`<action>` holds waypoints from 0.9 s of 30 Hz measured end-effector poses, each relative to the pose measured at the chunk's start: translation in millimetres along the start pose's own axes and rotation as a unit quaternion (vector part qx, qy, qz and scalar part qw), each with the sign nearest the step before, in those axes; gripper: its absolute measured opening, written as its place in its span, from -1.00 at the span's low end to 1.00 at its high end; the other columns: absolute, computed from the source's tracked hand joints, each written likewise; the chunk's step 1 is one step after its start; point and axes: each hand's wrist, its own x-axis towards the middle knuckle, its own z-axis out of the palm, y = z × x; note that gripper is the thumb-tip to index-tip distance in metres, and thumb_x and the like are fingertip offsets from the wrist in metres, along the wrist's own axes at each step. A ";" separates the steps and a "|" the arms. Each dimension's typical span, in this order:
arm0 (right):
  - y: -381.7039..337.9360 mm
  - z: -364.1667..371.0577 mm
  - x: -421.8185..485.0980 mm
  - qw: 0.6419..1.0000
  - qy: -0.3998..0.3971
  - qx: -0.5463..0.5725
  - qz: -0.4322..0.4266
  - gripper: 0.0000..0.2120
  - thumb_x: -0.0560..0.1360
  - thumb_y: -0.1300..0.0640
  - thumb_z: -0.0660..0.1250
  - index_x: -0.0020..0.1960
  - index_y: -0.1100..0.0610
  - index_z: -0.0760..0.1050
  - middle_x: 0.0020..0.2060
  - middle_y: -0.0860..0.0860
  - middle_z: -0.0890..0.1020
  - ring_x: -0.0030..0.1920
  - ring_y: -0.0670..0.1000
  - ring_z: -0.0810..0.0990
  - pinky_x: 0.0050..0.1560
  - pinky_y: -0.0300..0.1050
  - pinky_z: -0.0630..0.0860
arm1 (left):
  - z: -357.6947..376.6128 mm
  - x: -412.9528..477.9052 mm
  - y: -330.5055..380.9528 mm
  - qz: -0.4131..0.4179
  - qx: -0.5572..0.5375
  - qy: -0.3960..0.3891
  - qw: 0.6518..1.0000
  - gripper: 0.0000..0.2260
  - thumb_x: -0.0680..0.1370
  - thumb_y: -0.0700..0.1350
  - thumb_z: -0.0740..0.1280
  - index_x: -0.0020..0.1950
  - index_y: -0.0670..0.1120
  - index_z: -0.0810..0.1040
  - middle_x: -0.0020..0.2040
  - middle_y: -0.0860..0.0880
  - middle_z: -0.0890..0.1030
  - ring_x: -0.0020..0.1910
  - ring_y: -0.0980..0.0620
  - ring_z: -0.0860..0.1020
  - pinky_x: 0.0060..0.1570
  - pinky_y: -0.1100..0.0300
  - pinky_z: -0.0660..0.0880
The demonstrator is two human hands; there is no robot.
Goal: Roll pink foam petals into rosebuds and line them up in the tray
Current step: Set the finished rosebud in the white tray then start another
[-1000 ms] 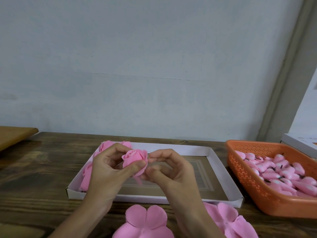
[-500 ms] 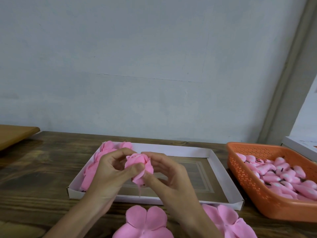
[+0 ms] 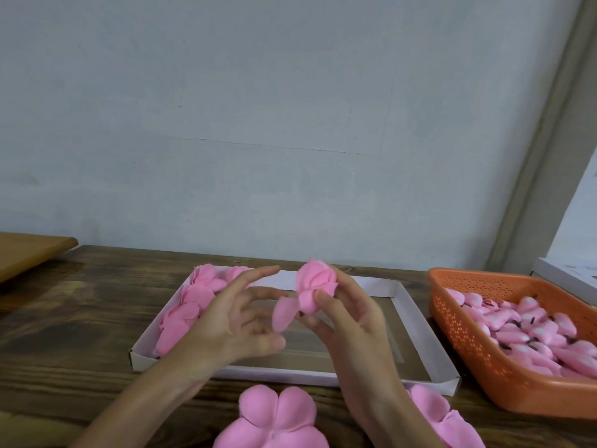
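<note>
The rosebud (image 3: 312, 287) sits above the white tray (image 3: 416, 313), pinched in our right hand (image 3: 350, 321) between the thumb and the fingers (image 3: 347, 286) behind it, one loose petal hanging toward our left hand (image 3: 237, 321). The left fingers are spread open, holding nothing, just beside that petal. Finished buds (image 3: 190, 305) lie along the tray's left side, flat petals (image 3: 277, 418) on the surface.
</note>
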 end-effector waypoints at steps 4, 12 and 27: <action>-1.3 -3.5 2.6 1.000 0.014 0.024 0.009 -0.81 0.64 0.25 0.30 0.18 0.22 0.65 0.13 0.15 0.71 0.15 0.10 0.70 0.11 -0.07 0.65 | 7.3 -0.6 -6.4 0.039 0.003 -0.013 0.999 -0.25 0.31 -0.37 0.62 0.40 0.10 0.51 0.25 -0.18 0.62 0.13 -0.29 0.65 0.03 0.04 0.62; -1.5 0.2 0.4 0.999 0.019 0.032 0.002 -0.77 0.64 0.32 0.29 0.19 0.16 0.66 0.12 0.14 0.73 0.12 0.12 0.74 0.03 -0.13 0.67 | 12.6 1.3 -1.1 0.133 0.040 0.093 0.986 -0.74 0.32 -0.23 0.66 -0.05 -0.07 0.74 0.05 -0.15 0.73 0.03 -0.13 0.73 0.05 0.14 0.65; -0.1 3.6 -4.0 0.998 -0.034 -0.044 -0.035 -0.81 0.62 0.38 0.31 0.19 0.22 0.57 0.21 0.03 0.70 0.24 0.10 0.67 0.10 -0.05 0.66 | 9.2 2.3 2.0 0.199 0.141 0.082 0.966 -0.87 0.34 -0.07 0.59 -0.16 -0.06 0.77 0.01 -0.08 0.64 0.08 -0.14 0.63 0.12 0.08 0.61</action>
